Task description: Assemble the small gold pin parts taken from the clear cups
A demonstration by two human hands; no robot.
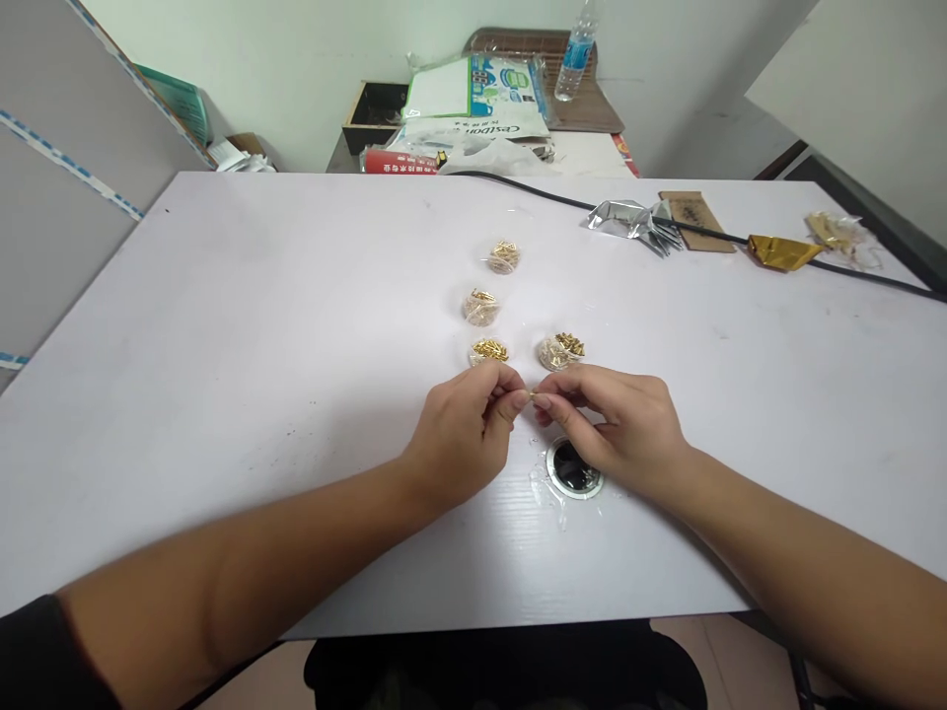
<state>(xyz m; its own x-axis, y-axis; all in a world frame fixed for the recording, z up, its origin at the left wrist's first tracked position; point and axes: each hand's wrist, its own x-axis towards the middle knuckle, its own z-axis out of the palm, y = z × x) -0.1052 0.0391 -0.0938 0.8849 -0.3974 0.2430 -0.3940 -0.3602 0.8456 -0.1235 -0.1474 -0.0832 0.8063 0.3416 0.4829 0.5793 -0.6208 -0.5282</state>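
My left hand (pixel 466 429) and my right hand (pixel 632 424) meet fingertip to fingertip above the table. Both are closed in a pinch on one tiny gold-coloured piece (pixel 533 395), mostly hidden by the fingers and too small to make out its kind. Just beyond my left hand is a small clear container of gold pins (pixel 489 351), partly covered by the hand. Beyond my right hand is another container with darker gold pieces (pixel 568 345). Two more containers, one with gold pieces (pixel 480 307) and one with thin gold pins (pixel 504 256), stand farther back.
A round black hole with a pale rim (pixel 575 467) lies under my right wrist, clear tape around it. A black cable (pixel 540 190) crosses the back right, near silver foil (pixel 628 219), gold foil (pixel 784 251) and cardboard (pixel 695 222). A water bottle (pixel 577 54) stands behind the table.
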